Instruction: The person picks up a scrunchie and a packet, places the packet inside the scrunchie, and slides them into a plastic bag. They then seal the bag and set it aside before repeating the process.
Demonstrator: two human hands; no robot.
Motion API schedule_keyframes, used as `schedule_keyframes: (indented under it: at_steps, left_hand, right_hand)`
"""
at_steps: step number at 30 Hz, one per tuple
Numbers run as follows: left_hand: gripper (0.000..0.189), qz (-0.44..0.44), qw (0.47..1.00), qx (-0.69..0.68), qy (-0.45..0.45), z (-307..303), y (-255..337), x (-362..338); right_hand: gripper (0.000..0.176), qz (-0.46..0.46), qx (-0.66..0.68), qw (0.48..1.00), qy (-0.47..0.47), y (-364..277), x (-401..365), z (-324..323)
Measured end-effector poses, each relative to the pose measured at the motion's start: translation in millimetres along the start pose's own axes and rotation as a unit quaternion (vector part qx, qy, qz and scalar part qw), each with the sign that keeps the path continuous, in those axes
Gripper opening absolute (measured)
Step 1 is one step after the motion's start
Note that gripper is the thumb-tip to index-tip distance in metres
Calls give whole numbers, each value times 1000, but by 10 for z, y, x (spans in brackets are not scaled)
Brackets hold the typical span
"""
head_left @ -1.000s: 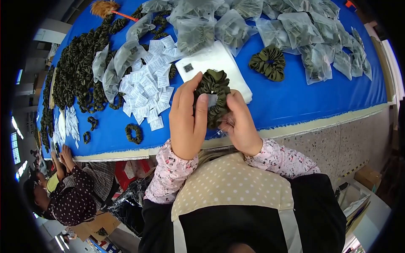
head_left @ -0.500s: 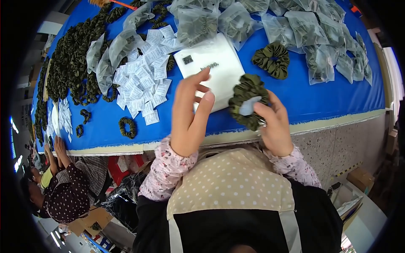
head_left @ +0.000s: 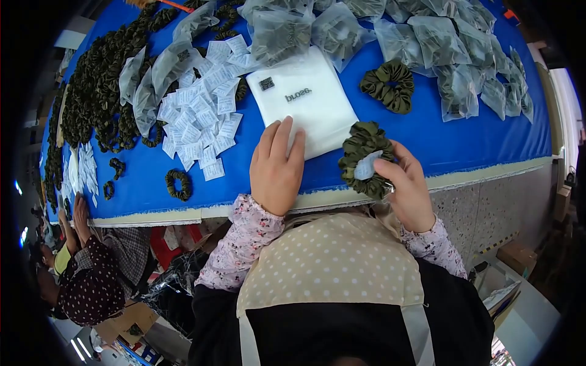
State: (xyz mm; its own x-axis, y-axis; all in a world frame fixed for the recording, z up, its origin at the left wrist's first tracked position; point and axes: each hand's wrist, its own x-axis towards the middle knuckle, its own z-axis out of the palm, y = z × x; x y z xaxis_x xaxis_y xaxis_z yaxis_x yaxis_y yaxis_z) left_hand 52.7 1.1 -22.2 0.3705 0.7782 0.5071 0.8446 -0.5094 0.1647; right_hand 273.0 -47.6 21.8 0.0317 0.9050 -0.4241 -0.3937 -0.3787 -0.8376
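My right hand point(head_left: 408, 183) grips a dark green scrunchie point(head_left: 361, 146) with a small white packet point(head_left: 368, 166) pressed against it under the thumb, just past the table's front edge. My left hand point(head_left: 278, 168) lies palm down, its fingers stretched over the lower left part of a stack of white plastic bags point(head_left: 317, 104) that carries printed text and a dark square code. Nothing shows in the left hand. To the right of the stack a loose green scrunchie point(head_left: 388, 86) lies flat on the blue table point(head_left: 439, 143).
White printed packets point(head_left: 198, 116) lie heaped left of the bags. Green scrunchies point(head_left: 97, 85) are piled at the far left. Filled clear bags point(head_left: 442, 43) cover the back right. Two other people sit at the lower left, a co-worker's hand point(head_left: 80, 213) on the table edge.
My left hand has come down from above the bags onto the stack, its fingers now flatter. My right hand still holds the scrunchie and packet, slightly lower and to the right.
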Motion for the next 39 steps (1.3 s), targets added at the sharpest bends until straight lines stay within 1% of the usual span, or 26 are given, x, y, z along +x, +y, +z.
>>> schedule_keyframes:
  at_steps: [6, 10, 11, 15, 16, 20, 21, 25, 26, 30, 31, 35, 36, 39]
  left_hand:
    - [45, -20, 1000, -4, 16, 59, -36, 2]
    - [58, -11, 999, -48, -9, -152, -18, 78]
    - [58, -9, 999, -49, -7, -153, -21, 71]
    - [66, -15, 984, -178, -29, -126, -57, -4]
    - [66, -13, 983, -179, -29, -152, -39, -4]
    - [78, -62, 967, -245, -35, -341, 142, 91]
    - [78, -59, 967, -246, -36, -371, 146, 94]
    - [63, 9, 986, -136, -91, -461, 147, 92]
    - [63, 9, 986, -137, -91, -453, 151, 82]
    - [58, 16, 996, -84, -36, -332, 210, 14]
    - [58, 16, 996, -83, -35, -315, 224, 13]
    - [54, -3, 988, -153, 0, -245, 301, 16]
    - [54, -2, 988, -156, 0, -238, 301, 23]
    - [60, -35, 972, -232, -17, -257, 190, 53]
  right_hand:
    - [38, 37, -33, 998, -49, -96, 51, 268]
    - [29, 175, -88, 976, -94, -291, 159, 399]
    - [29, 173, -88, 977, -93, -291, 197, 403]
    - [27, 223, -37, 970, -93, -179, 357, 394]
    - [27, 222, -36, 970, -92, -179, 364, 410]
    - [18, 218, -22, 973, -69, -192, 375, 463]
    - [18, 217, -21, 974, -67, -199, 385, 458]
    - [18, 247, -43, 966, -62, -241, 439, 417]
    - [18, 246, -43, 966, -61, -238, 439, 423]
    - [17, 166, 41, 985, -15, -168, 458, 510]
    - [17, 166, 41, 985, -15, -132, 462, 578]
    - [18, 82, 142, 979, 126, 63, 447, 948]
    - [18, 81, 141, 978, 128, 54, 443, 925]
    - [17, 114, 126, 985, -12, -5, 437, 824]
